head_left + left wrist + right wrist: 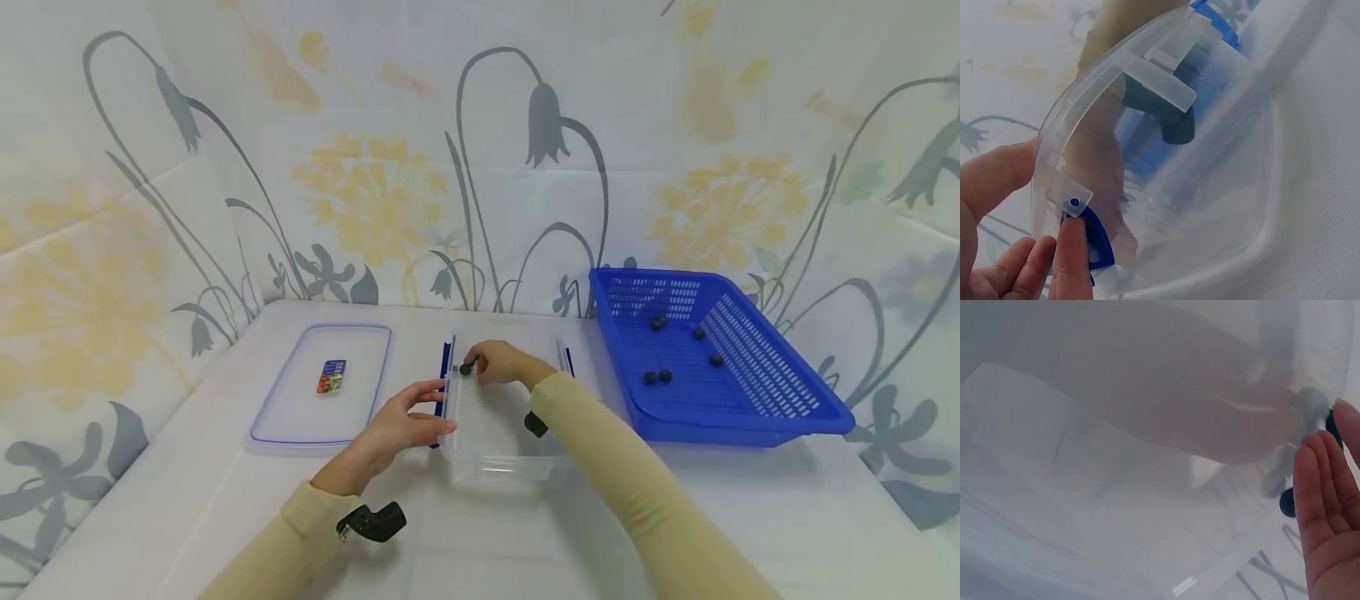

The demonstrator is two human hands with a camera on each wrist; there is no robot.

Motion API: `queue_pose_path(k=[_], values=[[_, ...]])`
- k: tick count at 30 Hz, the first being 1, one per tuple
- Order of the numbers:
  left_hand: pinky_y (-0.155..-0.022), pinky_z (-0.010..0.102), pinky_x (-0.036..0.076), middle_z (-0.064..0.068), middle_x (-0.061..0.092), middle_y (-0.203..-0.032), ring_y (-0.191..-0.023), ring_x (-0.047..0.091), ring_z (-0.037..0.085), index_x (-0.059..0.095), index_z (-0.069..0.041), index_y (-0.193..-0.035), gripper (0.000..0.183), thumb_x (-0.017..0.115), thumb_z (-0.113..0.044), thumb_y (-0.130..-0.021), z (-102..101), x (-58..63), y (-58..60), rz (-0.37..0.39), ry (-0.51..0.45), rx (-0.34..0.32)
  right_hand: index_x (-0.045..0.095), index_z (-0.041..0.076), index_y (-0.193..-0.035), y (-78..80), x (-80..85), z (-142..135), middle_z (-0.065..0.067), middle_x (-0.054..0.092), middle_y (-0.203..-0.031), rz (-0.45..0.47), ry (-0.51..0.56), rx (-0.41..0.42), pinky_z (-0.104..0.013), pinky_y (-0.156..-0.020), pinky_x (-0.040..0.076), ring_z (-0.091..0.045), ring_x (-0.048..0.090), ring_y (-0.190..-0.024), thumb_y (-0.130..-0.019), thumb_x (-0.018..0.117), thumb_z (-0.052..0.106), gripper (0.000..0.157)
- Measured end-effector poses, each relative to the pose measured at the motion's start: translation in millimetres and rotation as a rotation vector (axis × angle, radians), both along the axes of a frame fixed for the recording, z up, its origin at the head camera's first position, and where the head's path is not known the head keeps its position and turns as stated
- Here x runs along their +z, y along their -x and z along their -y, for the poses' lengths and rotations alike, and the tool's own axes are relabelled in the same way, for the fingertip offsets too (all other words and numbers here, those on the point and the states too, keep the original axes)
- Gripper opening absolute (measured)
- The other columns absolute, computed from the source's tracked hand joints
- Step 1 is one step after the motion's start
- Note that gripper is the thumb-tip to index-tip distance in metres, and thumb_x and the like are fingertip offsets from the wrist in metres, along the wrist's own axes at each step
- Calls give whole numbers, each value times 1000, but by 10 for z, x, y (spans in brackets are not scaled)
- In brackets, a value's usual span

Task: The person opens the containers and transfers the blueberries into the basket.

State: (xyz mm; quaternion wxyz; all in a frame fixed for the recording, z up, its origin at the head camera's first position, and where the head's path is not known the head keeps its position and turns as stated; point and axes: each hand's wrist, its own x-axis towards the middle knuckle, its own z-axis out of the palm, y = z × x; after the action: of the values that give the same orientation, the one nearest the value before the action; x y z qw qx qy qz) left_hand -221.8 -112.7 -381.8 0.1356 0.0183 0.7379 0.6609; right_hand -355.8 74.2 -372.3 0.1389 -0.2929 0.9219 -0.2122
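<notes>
A clear plastic box with blue side clips stands in front of me. Inside it is my right hand, its fingertips low by the left wall. In the right wrist view a small dark ball sits between thumb and fingers, and a second small dark ball lies just beside the fingers. My left hand is at the box's left rim, thumb and fingers spread apart. One fingertip touches a blue clip in the left wrist view.
A blue slotted basket at the right holds several small dark balls. To the left lies a clear lid with a blue seal and a coloured label. A white cloth covers the table; a patterned curtain hangs behind.
</notes>
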Motion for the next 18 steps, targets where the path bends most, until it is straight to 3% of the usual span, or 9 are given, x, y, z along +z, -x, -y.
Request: queue_pose_path(k=[10, 18], values=[[-83, 39, 52, 13, 45, -131, -95, 58, 21, 44, -11, -137, 67, 76, -11, -78, -15, -2, -2, -3, -8, -5, 62, 8, -102, -43, -81, 79, -3, 57, -83, 18, -28, -54, -25, -71, 47, -16, 52, -77, -78, 73, 5, 26], [-83, 40, 52, 13, 45, -131, -94, 58, 21, 43, -10, -137, 67, 75, -10, -78, -5, 2, 1, -8, -13, -10, 64, 7, -88, -72, -13, 142, 0, 58, -78, 49, -57, 50, -22, -65, 47, -12, 53, -72, -78, 73, 4, 13]])
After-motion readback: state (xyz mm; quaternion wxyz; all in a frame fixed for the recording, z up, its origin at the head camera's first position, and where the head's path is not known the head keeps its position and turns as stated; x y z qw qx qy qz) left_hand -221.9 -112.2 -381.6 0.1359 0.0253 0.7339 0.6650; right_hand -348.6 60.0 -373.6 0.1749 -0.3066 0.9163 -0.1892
